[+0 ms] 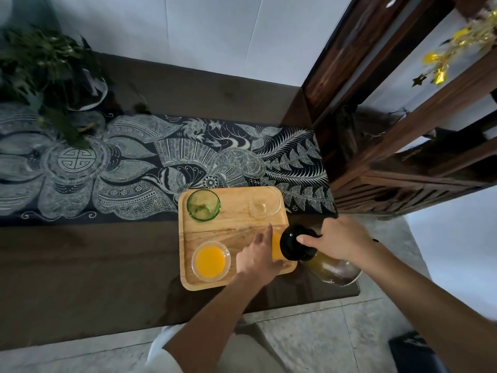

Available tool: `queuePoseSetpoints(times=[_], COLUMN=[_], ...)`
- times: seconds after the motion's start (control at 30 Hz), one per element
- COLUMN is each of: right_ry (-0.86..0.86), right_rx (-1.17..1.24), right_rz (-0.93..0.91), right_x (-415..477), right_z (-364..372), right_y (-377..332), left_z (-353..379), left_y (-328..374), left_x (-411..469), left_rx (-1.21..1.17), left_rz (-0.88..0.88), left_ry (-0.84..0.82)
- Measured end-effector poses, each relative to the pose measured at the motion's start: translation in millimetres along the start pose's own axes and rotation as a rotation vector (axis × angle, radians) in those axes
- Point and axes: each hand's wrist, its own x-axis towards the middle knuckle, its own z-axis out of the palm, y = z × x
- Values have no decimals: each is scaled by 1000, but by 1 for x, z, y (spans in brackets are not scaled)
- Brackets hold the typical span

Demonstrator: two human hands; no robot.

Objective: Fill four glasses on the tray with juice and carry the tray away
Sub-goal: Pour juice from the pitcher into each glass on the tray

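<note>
A wooden tray (231,227) lies on the dark table near its right end. On it stand a green glass (203,205) at the back left, seemingly without juice, a clear glass (265,205) at the back right, and a clear glass of orange juice (211,261) at the front left. A further glass with juice (276,244) stands at the front right, half hidden by my left hand (259,255), which is wrapped around it. My right hand (340,242) grips a glass jug of juice (333,267) with a black lid (297,242), tilted over that glass.
A patterned dark runner (150,168) crosses the table behind the tray. A leafy plant (45,76) stands at the back left. A dark wooden cabinet (403,130) rises right of the table. The table's front edge and pale floor (309,332) lie below.
</note>
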Motion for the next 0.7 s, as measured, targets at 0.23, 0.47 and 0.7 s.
queuePoseSetpoints(times=[0.23,0.47,0.7], right_ry=[-45,2,110], right_rx=[204,349,248], right_rz=[-177,-312,-425], right_x=[14,45,85], right_z=[28,9,-26], right_y=[57,91,82], left_z=[8,-21,-60], left_y=[2,7,17], left_x=[-6,-31,17], left_rx=[-74,-138,-33], left_rz=[-10,-92,-130], left_ry=[36,338,428])
